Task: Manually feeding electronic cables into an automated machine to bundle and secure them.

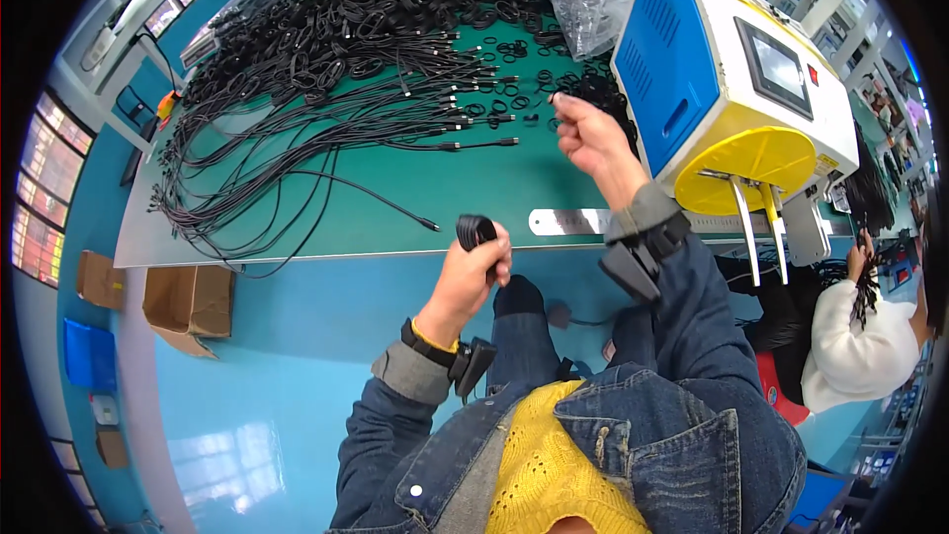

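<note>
My left hand [469, 275] is closed round a coiled black cable [475, 230], held upright just off the table's front edge. Over the green table, my right hand [596, 141] has its thumb and forefinger pinched together. Whatever sits at those fingertips is too small to make out. Near it, small black rings [512, 91] lie scattered on the table. To the left stretches a sheaf of long black cables [326, 129], their plugs pointing right. One loose cable plug [427, 224] lies close to the left hand.
A blue and white machine [682, 69] with a yellow disc [746, 170] stands at the right. A steel ruler [573, 222] lies along the front edge. Behind are a heap of coiled cables [346, 30] and plastic bags [590, 5]. Other people sit opposite and at right. A cardboard box [188, 302] stands on the floor.
</note>
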Available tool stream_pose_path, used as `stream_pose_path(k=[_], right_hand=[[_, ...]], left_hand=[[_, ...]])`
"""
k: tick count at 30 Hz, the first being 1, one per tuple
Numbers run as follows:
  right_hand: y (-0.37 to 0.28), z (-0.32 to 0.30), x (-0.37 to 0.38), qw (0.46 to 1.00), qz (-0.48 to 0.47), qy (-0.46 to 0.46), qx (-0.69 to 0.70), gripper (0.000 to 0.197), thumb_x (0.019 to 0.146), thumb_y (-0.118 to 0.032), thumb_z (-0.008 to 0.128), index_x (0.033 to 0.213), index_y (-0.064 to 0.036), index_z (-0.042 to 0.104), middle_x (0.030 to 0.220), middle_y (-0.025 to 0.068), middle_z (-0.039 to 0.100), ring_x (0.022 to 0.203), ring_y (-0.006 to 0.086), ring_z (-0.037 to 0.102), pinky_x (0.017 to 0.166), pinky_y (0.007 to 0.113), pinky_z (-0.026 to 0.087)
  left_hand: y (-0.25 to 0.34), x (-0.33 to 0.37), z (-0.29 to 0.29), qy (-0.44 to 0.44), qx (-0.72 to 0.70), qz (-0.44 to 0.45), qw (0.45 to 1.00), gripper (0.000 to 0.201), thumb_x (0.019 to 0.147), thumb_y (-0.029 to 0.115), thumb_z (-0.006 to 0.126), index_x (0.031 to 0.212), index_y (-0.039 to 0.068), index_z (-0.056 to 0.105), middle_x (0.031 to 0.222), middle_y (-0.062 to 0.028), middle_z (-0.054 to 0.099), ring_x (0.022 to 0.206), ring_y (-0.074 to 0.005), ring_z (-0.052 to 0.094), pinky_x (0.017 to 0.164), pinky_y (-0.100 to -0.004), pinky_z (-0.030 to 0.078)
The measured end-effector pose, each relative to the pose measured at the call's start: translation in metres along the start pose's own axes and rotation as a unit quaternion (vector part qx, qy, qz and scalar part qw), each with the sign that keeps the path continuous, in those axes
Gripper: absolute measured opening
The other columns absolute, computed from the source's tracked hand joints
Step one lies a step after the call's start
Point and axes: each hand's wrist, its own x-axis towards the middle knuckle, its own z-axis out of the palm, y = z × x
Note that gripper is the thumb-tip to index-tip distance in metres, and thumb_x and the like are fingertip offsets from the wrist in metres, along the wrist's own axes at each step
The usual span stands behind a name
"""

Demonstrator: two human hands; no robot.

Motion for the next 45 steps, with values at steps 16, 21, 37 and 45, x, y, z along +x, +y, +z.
stream_pose_path(k=[16, 21, 37, 45], right_hand=[[0.007, -0.043, -0.038, 0.995, 0.091, -0.044, -0.019, 0.008, 0.083, -0.015, 0.061, 0.085, -0.0083, 0.057, 0.071, -0.0022, 0.050, 0.054, 0.0052, 0.039, 0.041, 0.017, 0.026], [0.005, -0.059, -0.038, 0.990, 0.118, -0.065, 0.039, 0.009, 0.083, -0.016, 0.061, 0.082, -0.0082, 0.056, 0.071, -0.0009, 0.050, 0.055, 0.0059, 0.040, 0.041, 0.017, 0.029], [0.011, -0.064, -0.038, 0.987, 0.088, -0.031, 0.130, 0.012, 0.085, -0.016, 0.059, 0.080, -0.0063, 0.054, 0.069, -0.0005, 0.048, 0.054, 0.0058, 0.039, 0.040, 0.017, 0.028], [0.010, -0.071, -0.088, 0.974, 0.082, -0.190, 0.093, 0.010, 0.087, -0.015, 0.055, 0.083, -0.0059, 0.055, 0.074, 0.0002, 0.052, 0.056, 0.0053, 0.043, 0.043, 0.016, 0.030]], left_hand=[[-0.004, 0.129, 0.048, 0.074, 0.208, 0.148, 0.964, 0.015, 0.078, 0.009, 0.058, 0.092, 0.005, 0.052, 0.088, -0.0026, 0.059, 0.069, -0.0120, 0.058, 0.051, -0.0234, 0.044], [0.000, 0.138, 0.046, 0.000, 0.257, 0.066, 0.964, 0.015, 0.073, 0.004, 0.060, 0.086, 0.005, 0.053, 0.074, 0.0000, 0.056, 0.063, -0.0115, 0.056, 0.050, -0.0245, 0.044], [-0.003, 0.141, 0.058, 0.073, 0.201, 0.159, 0.964, 0.011, 0.079, 0.001, 0.058, 0.088, 0.004, 0.054, 0.077, -0.0029, 0.057, 0.062, -0.0110, 0.055, 0.054, -0.0229, 0.046], [0.006, 0.098, 0.067, -0.075, 0.111, 0.026, 0.991, 0.011, 0.079, 0.002, 0.058, 0.089, 0.004, 0.053, 0.081, -0.0051, 0.058, 0.063, -0.0127, 0.056, 0.057, -0.0239, 0.047]])
